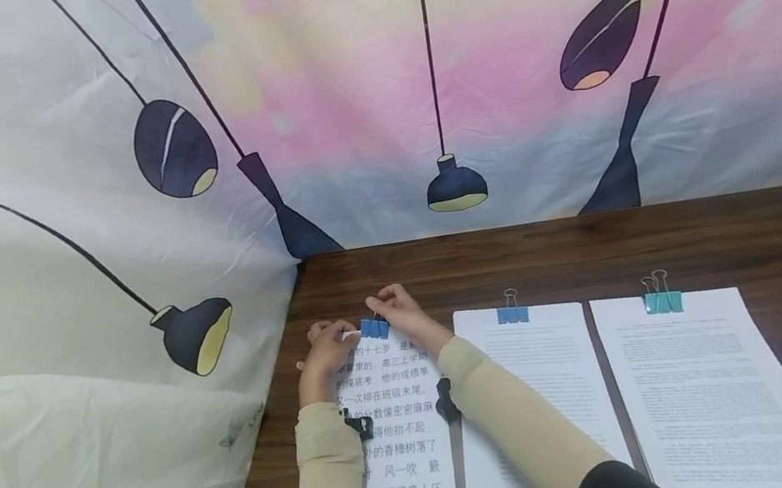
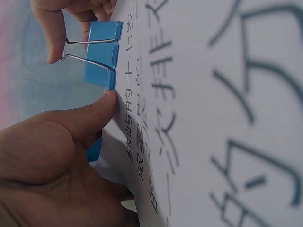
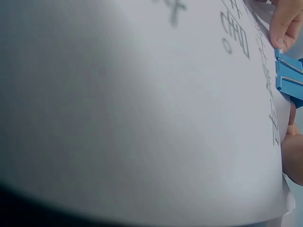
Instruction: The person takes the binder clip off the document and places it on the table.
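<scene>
A blue binder clip (image 1: 374, 328) sits on the top edge of a stack of paper (image 1: 404, 461) printed with large Chinese characters. My left hand (image 1: 328, 350) pinches that top edge just left of the clip; in the left wrist view its thumb tip lies right beside the clip's blue body (image 2: 102, 54). From the other side my right hand (image 1: 405, 315) holds the clip by its wire handles, fingers at the handle ends. The right wrist view shows the clip (image 3: 289, 78) at its right edge, gripping the sheets between both hands. The stack's top edge bends a little there.
To the right lies a second printed stack (image 1: 534, 391) with a blue binder clip (image 1: 513, 314), under my right forearm. Beyond it is a third stack (image 1: 709, 390) with a teal binder clip (image 1: 664, 303). All lie on a dark wooden table (image 1: 552, 254) against a patterned cloth (image 1: 350, 73).
</scene>
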Motion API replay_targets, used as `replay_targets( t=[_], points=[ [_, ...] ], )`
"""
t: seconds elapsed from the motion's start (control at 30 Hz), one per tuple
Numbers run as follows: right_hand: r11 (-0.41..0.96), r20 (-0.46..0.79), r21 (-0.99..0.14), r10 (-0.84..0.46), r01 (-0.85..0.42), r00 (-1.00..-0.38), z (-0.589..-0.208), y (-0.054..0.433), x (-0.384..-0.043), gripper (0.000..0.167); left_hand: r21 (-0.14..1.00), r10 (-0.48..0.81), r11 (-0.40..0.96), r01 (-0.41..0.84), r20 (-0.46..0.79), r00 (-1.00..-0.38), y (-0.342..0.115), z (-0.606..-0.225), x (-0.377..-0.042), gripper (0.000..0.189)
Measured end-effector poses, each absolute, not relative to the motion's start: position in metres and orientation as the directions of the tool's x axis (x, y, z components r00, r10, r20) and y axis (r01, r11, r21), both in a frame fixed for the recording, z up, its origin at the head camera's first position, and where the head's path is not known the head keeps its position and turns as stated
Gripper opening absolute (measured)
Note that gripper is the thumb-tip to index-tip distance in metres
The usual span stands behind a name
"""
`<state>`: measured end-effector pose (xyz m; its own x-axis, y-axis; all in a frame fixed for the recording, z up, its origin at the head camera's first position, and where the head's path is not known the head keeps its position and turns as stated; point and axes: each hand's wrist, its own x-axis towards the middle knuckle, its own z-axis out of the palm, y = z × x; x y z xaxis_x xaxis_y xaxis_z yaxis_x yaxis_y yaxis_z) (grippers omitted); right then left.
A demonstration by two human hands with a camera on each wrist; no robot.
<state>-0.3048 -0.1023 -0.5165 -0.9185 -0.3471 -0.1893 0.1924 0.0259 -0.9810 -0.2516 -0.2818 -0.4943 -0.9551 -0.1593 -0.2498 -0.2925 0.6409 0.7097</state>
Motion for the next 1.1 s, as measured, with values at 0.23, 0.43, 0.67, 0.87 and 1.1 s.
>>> replay_targets(
  t=[0.23,0.43,0.67,0.87,1.1],
  points=[
    [0.040,-0.196,-0.980,-0.341,0.194,-0.920,-0.5201,-0.1021,-0.3075,0.043,0.708,-0.162,0.643,-0.291,-0.246,-0.956,-0.2804,-0.4954,-0.2511,0.015],
    [0.044,-0.207,-0.978,-0.335,0.204,-0.919,-0.5195,-0.1016,-0.3073,0.042,0.707,-0.162,0.641,-0.298,-0.256,-0.953,-0.2801,-0.4949,-0.2511,0.014],
    [0.038,-0.211,-0.977,-0.316,0.210,-0.925,-0.5132,-0.1004,-0.3077,0.042,0.709,-0.160,0.643,-0.289,-0.245,-0.956,-0.2792,-0.4907,-0.2547,0.013],
    [0.036,-0.226,-0.973,-0.320,0.226,-0.920,-0.5153,-0.1017,-0.3080,0.044,0.706,-0.166,0.642,-0.300,-0.254,-0.953,-0.2800,-0.4919,-0.2534,0.012],
    [0.020,-0.226,-0.973,-0.307,0.232,-0.924,-0.5203,-0.1017,-0.3078,0.047,0.705,-0.165,0.644,-0.296,-0.250,-0.954,-0.2798,-0.4929,-0.2512,0.013]
  ],
)
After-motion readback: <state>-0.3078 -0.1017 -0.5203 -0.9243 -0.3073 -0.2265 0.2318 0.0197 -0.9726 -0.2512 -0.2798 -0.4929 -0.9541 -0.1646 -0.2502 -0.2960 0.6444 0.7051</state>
